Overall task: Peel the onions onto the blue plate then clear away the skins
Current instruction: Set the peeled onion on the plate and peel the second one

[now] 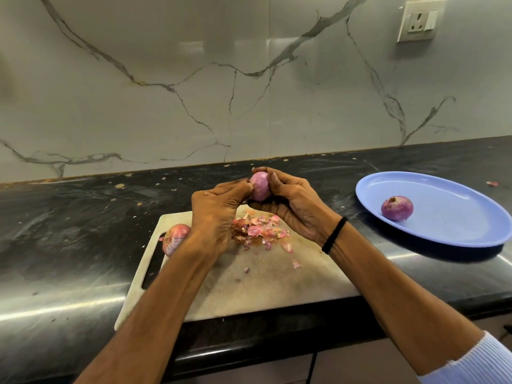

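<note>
Both hands hold one pink onion [260, 187] above the far edge of the white cutting board [277, 286]. My right hand [293, 206] cups it from the right and below. My left hand [216, 209] pinches at its left side with thumb and fingertips. A pile of pink and brown onion skins [259, 230] lies on the board under the hands. An unpeeled onion [175, 237] sits at the board's left edge, partly hidden by my left wrist. One peeled onion [397, 208] rests on the blue plate [454, 234] at the right.
The board lies on a black stone counter [69, 231] whose front edge runs close to me. A marble wall [194, 92] stands behind, with a socket [419, 20] at the top right. A stray skin scrap [491, 183] lies beyond the plate.
</note>
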Demonstrator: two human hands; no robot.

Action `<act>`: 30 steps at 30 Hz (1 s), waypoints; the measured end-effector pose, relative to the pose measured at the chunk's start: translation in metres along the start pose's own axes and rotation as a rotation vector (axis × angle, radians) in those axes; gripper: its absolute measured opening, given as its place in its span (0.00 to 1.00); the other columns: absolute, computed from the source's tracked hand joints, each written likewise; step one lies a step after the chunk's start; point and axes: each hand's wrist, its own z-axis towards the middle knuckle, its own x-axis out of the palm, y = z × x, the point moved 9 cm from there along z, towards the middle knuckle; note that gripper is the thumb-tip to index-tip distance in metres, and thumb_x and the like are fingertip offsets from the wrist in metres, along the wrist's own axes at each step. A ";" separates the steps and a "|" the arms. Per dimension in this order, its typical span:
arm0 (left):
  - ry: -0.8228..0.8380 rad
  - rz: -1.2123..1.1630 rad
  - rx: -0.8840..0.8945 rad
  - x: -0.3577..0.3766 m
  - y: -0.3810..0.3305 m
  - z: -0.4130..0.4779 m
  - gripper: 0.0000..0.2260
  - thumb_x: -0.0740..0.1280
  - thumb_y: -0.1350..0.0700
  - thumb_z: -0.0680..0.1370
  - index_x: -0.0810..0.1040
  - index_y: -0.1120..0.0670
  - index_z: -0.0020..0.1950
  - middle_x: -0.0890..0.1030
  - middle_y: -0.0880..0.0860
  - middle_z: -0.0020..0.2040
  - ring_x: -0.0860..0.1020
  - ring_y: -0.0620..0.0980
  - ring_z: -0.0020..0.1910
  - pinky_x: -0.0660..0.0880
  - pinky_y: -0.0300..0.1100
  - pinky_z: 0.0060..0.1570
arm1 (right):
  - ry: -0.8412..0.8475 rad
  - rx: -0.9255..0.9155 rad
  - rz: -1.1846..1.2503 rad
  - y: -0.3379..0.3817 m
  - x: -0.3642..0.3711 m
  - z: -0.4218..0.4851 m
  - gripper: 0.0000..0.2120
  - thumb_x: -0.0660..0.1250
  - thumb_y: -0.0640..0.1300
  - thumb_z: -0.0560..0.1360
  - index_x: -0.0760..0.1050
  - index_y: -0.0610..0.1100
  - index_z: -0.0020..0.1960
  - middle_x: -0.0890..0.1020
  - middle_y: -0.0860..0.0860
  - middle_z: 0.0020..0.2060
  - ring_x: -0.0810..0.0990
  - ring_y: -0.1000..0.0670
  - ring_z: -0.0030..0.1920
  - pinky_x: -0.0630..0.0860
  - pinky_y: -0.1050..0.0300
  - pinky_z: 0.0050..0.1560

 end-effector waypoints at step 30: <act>0.348 0.469 0.481 0.027 -0.039 -0.013 0.22 0.74 0.52 0.72 0.79 0.51 0.65 0.82 0.46 0.60 0.80 0.42 0.59 0.78 0.42 0.59 | -0.005 0.233 -0.127 -0.015 0.000 -0.003 0.31 0.55 0.68 0.78 0.76 0.41 0.55 0.76 0.46 0.32 0.75 0.50 0.28 0.70 0.63 0.25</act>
